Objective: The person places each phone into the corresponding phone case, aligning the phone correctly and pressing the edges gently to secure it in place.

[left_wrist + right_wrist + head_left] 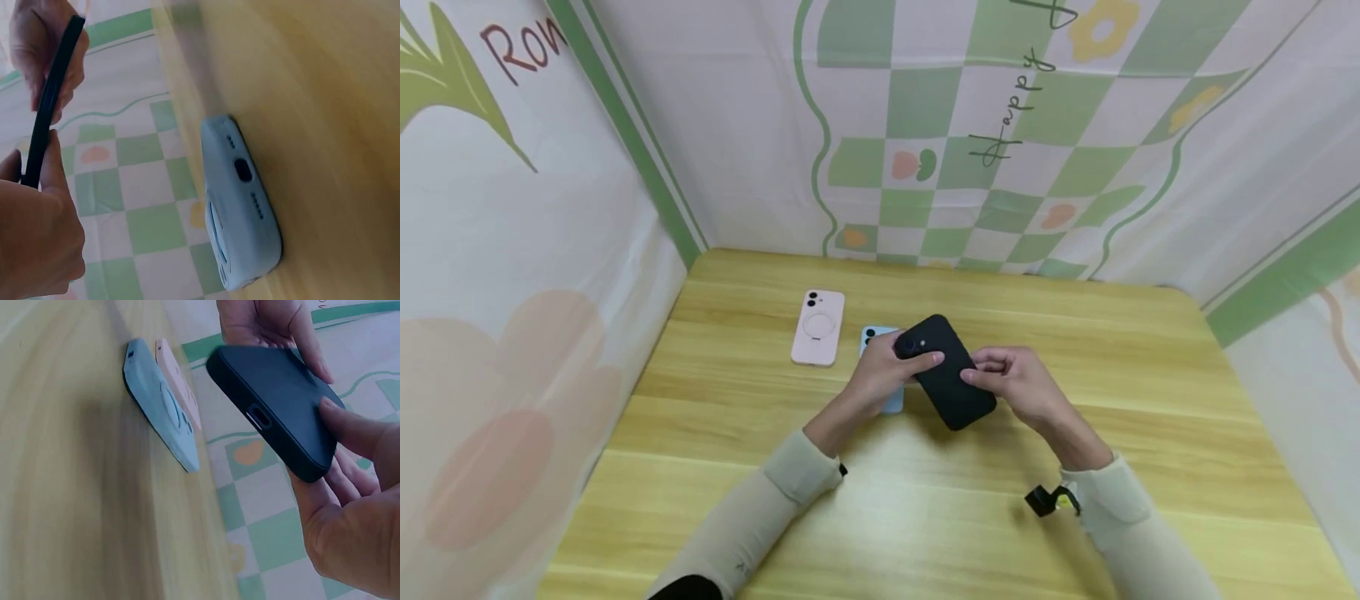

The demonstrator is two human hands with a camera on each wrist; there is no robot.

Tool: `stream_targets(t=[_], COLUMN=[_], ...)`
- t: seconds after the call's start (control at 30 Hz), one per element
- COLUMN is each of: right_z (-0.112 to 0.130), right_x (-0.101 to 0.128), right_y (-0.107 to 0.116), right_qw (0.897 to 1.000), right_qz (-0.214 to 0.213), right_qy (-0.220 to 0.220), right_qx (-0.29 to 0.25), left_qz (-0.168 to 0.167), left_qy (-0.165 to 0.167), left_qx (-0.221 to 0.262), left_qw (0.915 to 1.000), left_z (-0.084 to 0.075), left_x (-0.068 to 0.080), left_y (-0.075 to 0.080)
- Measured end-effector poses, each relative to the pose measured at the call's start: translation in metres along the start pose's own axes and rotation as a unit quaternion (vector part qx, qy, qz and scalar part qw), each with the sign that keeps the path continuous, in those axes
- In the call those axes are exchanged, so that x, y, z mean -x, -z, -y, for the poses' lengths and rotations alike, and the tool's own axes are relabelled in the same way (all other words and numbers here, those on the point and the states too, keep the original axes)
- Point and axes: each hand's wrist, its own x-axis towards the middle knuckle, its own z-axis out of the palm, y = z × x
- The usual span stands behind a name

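Observation:
Both hands hold a matte black phone (951, 385) above the table, tilted, its camera side facing up in the head view. My left hand (874, 377) grips it near the camera end, thumb across the back. At the lower right edge, my right hand (1028, 390) pinches it between thumb and fingers. The right wrist view shows the port slot in the bottom edge of the black phone (275, 394). A light blue phone (892, 402) lies partly hidden below the left hand. Farther left lies a pink phone (817, 343) with a ring on its back.
The wooden table (737, 500) reaches patterned cloth (917, 192) at its back edge, with more cloth hanging at the left and right. A small black device (1041, 500) sits at the right cuff.

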Motion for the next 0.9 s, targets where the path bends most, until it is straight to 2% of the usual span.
stream_targets(t=[0.07,0.17,0.3,0.43,0.67,0.9], right_z=[-0.001,-0.002,-0.006,-0.012,-0.03,-0.048], right_x=[-0.001,-0.003,-0.004,-0.004,-0.001,-0.001], right_y=[-0.002,-0.004,-0.003,0.004,0.018,0.023], right_qw=[0.998,0.988,0.979,0.978,0.988,0.986], right_qz=[-0.012,-0.03,-0.047,-0.05,-0.025,-0.025], right_qy=[-0.013,-0.026,-0.042,-0.072,-0.113,-0.123], right_qx=[-0.065,-0.149,-0.195,-0.188,-0.104,-0.109], left_qz=[0.001,-0.002,-0.009,0.001,0.027,0.039], left_qy=[0.005,0.012,0.022,0.047,0.101,0.115], left_qx=[0.02,0.025,0.005,-0.02,-0.059,-0.111], left_qw=[0.9998,0.9996,0.9997,0.9987,0.9927,0.9864], left_z=[0.001,0.003,0.003,0.004,0.013,0.025], left_x=[-0.001,-0.005,-0.012,-0.021,-0.04,-0.054], left_y=[-0.002,-0.007,-0.012,-0.016,-0.022,-0.03])
